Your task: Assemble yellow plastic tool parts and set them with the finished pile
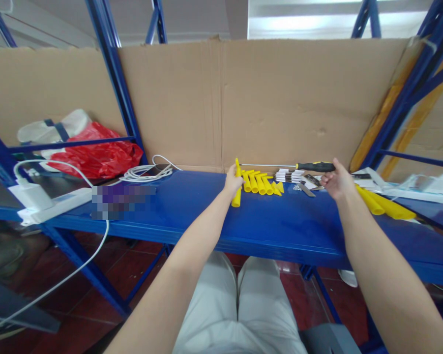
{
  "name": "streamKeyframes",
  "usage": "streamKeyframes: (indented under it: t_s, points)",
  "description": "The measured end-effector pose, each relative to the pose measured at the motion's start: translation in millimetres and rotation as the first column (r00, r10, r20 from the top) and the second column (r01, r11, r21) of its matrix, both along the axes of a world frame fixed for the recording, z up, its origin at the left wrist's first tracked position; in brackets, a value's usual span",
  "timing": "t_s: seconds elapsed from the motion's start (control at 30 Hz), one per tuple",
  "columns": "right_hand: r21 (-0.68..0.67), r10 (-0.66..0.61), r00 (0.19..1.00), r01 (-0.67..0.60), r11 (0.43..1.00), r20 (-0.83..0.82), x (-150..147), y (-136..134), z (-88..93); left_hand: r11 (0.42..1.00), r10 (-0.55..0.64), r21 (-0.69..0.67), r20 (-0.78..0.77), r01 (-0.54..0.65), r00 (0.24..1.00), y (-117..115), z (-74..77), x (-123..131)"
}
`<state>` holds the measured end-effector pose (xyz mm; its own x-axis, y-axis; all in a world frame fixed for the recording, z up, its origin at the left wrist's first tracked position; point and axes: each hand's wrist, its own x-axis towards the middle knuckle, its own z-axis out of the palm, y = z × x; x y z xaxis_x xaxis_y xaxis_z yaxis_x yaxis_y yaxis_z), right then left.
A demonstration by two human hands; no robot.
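My left hand [233, 181] is closed around a yellow plastic handle-like piece [236, 200], held upright above the blue shelf. In my right hand [337, 182] is the end of a long screwdriver [314, 167] with a black and yellow grip. Its thin shaft lies level and points left, the tip reaching the upper part of the yellow piece; whether it sits inside cannot be made out. Between my hands several similar yellow pieces [260, 183] lie in a row. White-and-black strips [289, 175], small metal bits [297, 187] and a flat grey blade-like part [307, 190] lie near the right hand.
More yellow pieces [387, 204] lie right of my right forearm. A cardboard panel [280, 103] backs the blue shelf [191, 206]. Leftward are a power strip [59, 204], a coiled white cable [147, 173] and a red plastic bag [99, 152]. Blue posts [114, 73] stand at both sides.
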<state>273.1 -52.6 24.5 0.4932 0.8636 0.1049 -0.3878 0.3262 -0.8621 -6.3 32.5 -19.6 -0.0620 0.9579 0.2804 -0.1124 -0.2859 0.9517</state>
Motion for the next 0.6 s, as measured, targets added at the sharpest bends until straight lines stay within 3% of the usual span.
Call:
streamKeyframes:
  t_s: [0.6]
  points:
    - [0.006,-0.009,0.997,0.009,1.0,0.077,12,11,-5.8,0.999,0.04,-0.01,-0.03,-0.04,0.999,4,-2.6,1]
